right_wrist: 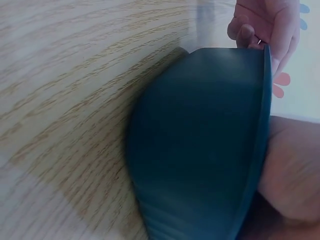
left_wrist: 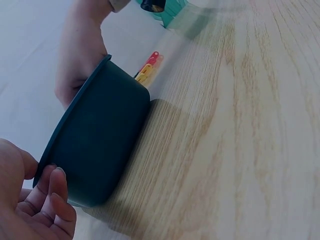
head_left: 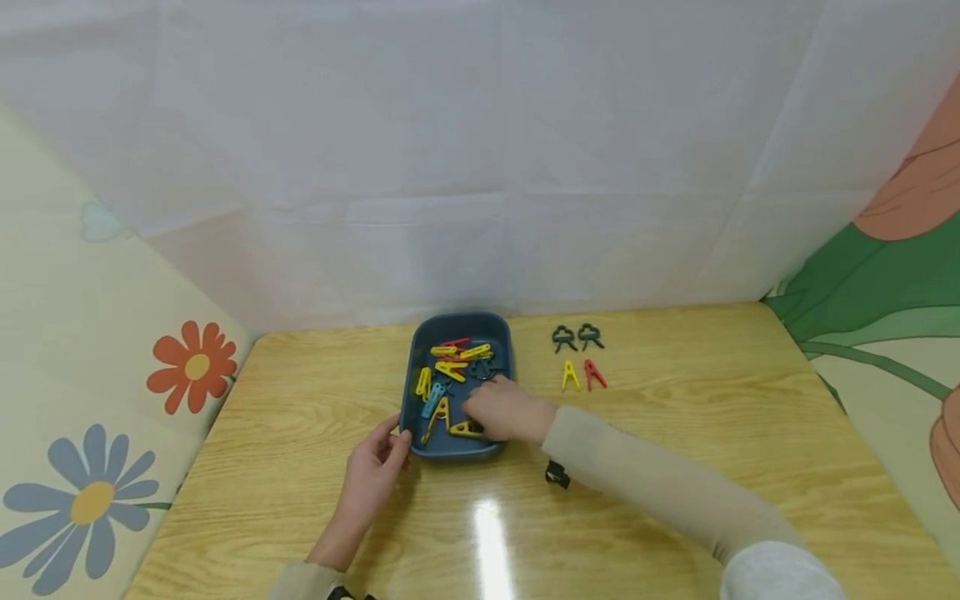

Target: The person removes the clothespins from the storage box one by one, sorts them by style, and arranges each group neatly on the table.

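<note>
A dark blue plastic tub (head_left: 453, 455) holds several clips: yellow clothespins (head_left: 451, 369), red ones behind them, a light blue clothespin (head_left: 432, 400), dark clips (head_left: 482, 368) and yellow spring clamps (head_left: 438, 417). My left hand (head_left: 377, 461) pinches the tub's near-left corner, thumb over the rim and fingers against the outer wall, as the left wrist view also shows. Over the right rim, my right hand (head_left: 506, 408) reaches down inside, beside a yellow clamp (head_left: 467, 429). Its fingertips are hidden; I cannot tell what they hold.
Right of the tub, two dark green clips (head_left: 576, 337) lie above a yellow clothespin (head_left: 571, 375) and a red clothespin (head_left: 595, 374) on the wooden table (head_left: 675, 400). A white sheet (head_left: 480, 167) hangs behind, with flower-patterned panels at both sides.
</note>
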